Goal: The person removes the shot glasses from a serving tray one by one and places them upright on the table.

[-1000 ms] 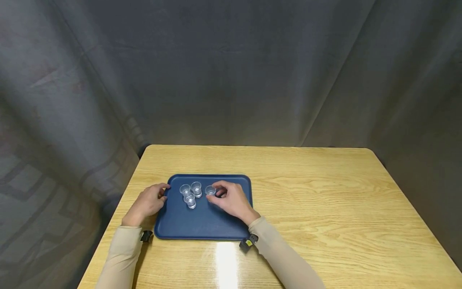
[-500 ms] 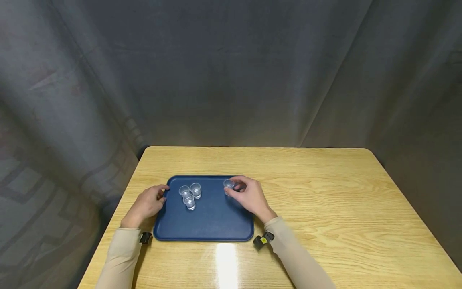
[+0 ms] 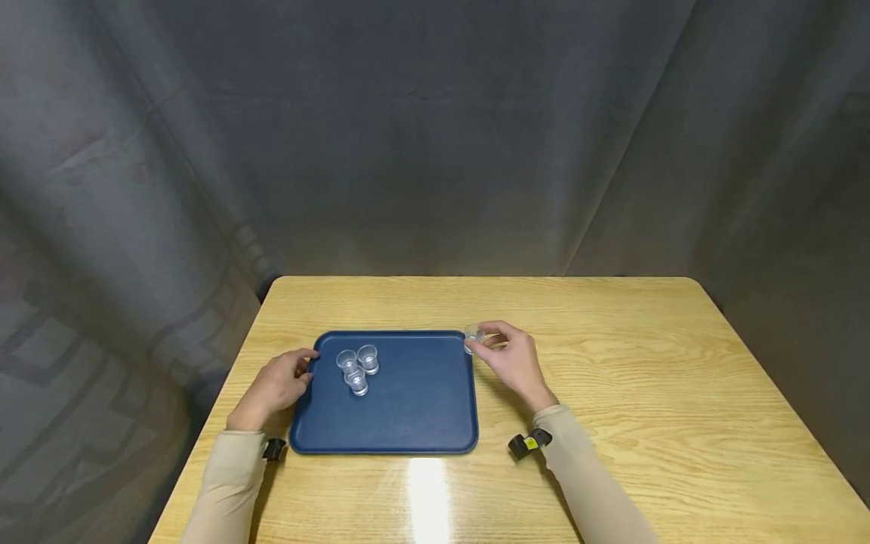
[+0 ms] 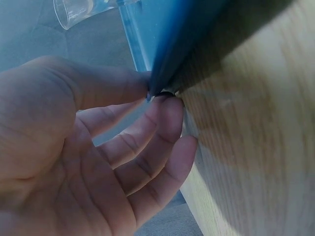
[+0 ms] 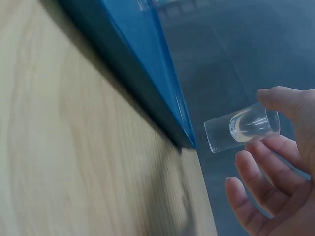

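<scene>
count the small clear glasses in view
4: clustered on the blue tray, a back-left glass, a back-right glass and a front glass; the right hand holds the fourth glass near the tray's far right corner. None seems hidden.

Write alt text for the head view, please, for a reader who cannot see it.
A right hand holds a clear shot glass at the far right corner of a blue tray on a wood-grain table; the left hand touches the tray's left edge. Three more shot glasses cluster on the tray's left.

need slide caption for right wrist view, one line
The right hand holds a small clear glass near the blue tray, with the wooden table filling the left side.
</scene>
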### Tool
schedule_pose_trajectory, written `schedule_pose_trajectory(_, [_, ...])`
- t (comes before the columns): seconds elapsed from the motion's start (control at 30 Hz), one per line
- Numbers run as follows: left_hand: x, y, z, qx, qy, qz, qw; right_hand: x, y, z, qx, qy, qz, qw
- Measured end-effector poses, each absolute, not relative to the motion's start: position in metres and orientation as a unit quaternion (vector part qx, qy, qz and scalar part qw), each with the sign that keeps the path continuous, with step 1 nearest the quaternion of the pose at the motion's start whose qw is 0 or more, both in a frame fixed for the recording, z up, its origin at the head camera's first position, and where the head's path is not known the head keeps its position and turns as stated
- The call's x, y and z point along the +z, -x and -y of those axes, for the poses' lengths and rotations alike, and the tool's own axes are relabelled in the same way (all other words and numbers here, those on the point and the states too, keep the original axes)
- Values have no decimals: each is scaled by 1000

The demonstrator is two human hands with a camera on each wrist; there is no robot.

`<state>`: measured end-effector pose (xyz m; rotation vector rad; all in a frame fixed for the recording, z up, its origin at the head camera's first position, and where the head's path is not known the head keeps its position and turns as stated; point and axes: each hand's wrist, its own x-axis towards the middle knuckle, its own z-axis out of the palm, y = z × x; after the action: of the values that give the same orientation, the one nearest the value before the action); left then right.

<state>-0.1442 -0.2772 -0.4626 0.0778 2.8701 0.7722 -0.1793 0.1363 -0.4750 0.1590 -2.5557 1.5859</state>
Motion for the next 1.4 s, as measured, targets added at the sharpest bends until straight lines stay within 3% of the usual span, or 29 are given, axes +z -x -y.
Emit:
schedule_pose_trajectory(0.57, [-467,144,279,268,-24,-959,84,-470,193,-209,515,61,846,125])
schedule_pose_trajectory(1.4, [-466,142,279,274,-25,-958,81,-482,191,-284,478,175,851,133])
